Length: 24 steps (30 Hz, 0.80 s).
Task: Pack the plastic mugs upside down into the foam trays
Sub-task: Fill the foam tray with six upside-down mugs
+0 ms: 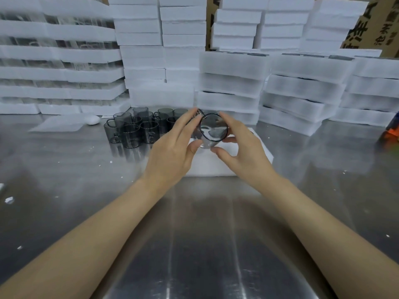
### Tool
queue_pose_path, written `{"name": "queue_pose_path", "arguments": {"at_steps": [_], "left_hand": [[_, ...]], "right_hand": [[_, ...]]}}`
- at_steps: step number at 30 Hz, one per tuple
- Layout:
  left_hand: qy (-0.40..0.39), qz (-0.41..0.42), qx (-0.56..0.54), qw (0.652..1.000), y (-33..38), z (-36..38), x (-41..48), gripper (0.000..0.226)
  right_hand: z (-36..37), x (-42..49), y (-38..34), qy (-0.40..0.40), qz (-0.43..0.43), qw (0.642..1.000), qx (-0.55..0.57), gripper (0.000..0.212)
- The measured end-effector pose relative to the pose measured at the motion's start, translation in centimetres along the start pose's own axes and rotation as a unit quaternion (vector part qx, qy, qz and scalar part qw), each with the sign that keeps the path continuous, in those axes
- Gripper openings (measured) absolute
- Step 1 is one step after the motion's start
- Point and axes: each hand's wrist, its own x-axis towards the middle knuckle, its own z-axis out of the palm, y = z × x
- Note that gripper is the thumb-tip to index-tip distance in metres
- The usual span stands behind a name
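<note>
Both hands closed on one smoky grey mug (213, 129): left hand (170, 154) on its left side, right hand (241, 152) cupping its right. The mug is tilted, its mouth facing the camera, and held above a white foam tray (207, 169) that lies on the steel tabletop (194, 234). Group of upright mugs (138, 128) left of the hands. Stacked foam trays (233, 83) beyond the hands. Cardboard box (367, 29) far right, with dark printed characters, cut off and not readable.
</note>
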Motion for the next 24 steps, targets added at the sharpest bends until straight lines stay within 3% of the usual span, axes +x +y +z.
{"name": "queue_pose_path", "arguments": {"at_steps": [3, 7, 13, 19, 24], "left_hand": [[-0.002, -0.034, -0.068, 0.997, 0.0, 0.2, -0.3, 0.05], [-0.008, -0.055, -0.061, 0.997, -1.0, 0.3, -0.6, 0.054], [-0.012, -0.105, -0.054, 0.993, -1.3, 0.8, -0.8, 0.057], [-0.018, -0.107, -0.06, 0.992, -1.3, 0.9, -0.7, 0.047], [-0.021, -0.095, -0.017, 0.995, -1.3, 1.0, -0.7, 0.045]], "right_hand": [[0.9, -0.2, -0.2, -0.013, -0.018, 0.999, 0.036, 0.061], [1.7, -0.5, 0.1, -0.031, -0.009, 0.999, 0.043, 0.051], [2.8, -0.5, 0.1, 0.004, -0.044, 0.999, -0.011, 0.042], [2.5, -0.5, -1.2, -0.073, -0.041, 0.991, -0.107, 0.058], [2.3, -0.2, -1.5, -0.1, -0.019, 0.984, -0.145, 0.046]]}}
